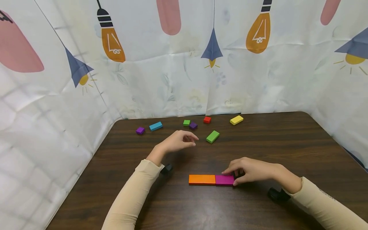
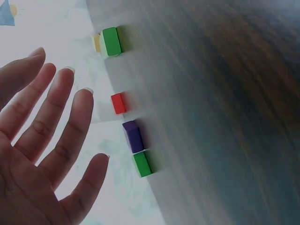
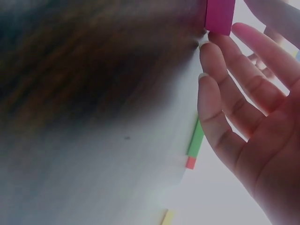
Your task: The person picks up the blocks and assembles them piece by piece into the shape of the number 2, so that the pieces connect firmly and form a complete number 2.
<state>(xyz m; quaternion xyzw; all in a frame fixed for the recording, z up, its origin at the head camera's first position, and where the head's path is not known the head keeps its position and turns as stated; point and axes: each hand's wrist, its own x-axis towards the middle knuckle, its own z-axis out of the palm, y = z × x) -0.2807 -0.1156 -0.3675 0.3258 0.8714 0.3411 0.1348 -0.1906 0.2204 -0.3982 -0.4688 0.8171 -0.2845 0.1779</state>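
An orange block [image 1: 202, 179] and a magenta block [image 1: 225, 180] lie end to end on the table, touching, in a straight row. My right hand [image 1: 253, 171] pinches the magenta block at its right end, a finger on the far side and the thumb at the near corner. In the right wrist view the magenta block [image 3: 220, 16] shows at the top, by the fingertips. My left hand [image 1: 179, 140] hovers above the table with relaxed fingers and holds nothing. The green block [image 1: 212, 136] lies just right of it, apart from its fingertips.
Along the table's far side lie a purple block [image 1: 140, 130], a blue block [image 1: 156, 126], a small green block [image 1: 186, 122], a dark purple block [image 1: 193, 125], a red block [image 1: 207, 119] and a yellow block [image 1: 236, 120]. A printed curtain [image 1: 184, 80] hangs behind the table [image 1: 273, 137].
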